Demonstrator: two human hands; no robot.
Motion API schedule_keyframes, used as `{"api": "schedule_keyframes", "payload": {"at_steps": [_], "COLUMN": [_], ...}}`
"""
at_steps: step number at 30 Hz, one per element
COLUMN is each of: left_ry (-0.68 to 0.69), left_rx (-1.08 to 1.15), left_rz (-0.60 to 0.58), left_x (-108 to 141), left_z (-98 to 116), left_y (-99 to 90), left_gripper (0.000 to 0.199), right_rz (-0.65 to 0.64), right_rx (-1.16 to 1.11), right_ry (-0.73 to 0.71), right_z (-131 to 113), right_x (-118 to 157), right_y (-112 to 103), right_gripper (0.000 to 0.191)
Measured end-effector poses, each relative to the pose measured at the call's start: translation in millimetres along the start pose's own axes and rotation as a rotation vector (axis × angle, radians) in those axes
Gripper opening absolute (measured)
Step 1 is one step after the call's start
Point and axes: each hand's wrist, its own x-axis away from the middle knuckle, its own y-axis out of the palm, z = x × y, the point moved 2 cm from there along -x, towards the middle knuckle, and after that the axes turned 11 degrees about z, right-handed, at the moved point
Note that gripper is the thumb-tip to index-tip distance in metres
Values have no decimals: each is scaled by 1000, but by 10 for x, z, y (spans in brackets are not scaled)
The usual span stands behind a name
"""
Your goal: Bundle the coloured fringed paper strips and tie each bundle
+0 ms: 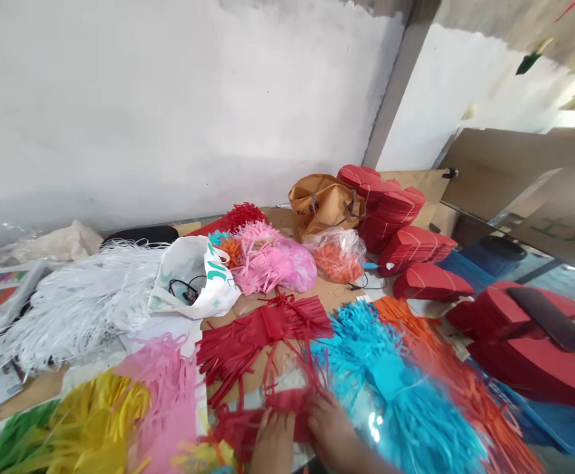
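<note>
My left hand (276, 436) is at the bottom middle, its fingers closed over a red fringed tissue-paper piece (248, 424). Beside it, my right hand (329, 421) grips the same paper from the right, slightly blurred, with its thumb side towards the left hand. Just beyond lies a stack of red fringed tissue paper (268, 326), its strips spread to both sides and some hanging towards my hands. To the right is a blue fringed bundle (391, 375). Pink fringed paper (169, 382) lies to the left, with a yellow fringed bundle (100, 415) beyond it.
A white plastic bag (193, 276) with a black cable stands behind, near white strips (85, 299). Orange fringes (445, 368) lie right. Stacks of red cut paper (529, 322) rise at the right by a blue crate (554, 415). A brown bag (324, 204) stands against the wall.
</note>
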Motion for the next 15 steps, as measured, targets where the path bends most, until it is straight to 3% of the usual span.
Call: {"api": "schedule_keyframes", "payload": {"at_steps": [3,6,10,12,15], "left_ry": [-33,-57,-91,-112,-152], "left_rx": [13,38,54,40,-12], "left_rz": [11,41,55,52,46], "left_x": [-15,-6,-106,-184,-292], "left_z": [-185,-321,-362,-360,-351], "left_y": [83,40,-22,-42,-74], "left_gripper": [36,34,36,28,36], "right_rz": [-107,-37,36,47,3], "right_rx": [-165,-244,-146,-56,41], "right_ry": [153,353,544,585,621], "right_z": [45,79,113,133,170], "right_x": [-11,-51,-114,-145,-189], "right_y": [-143,-202,-147,-115,-83], "right_gripper": [24,15,17,13,11]}}
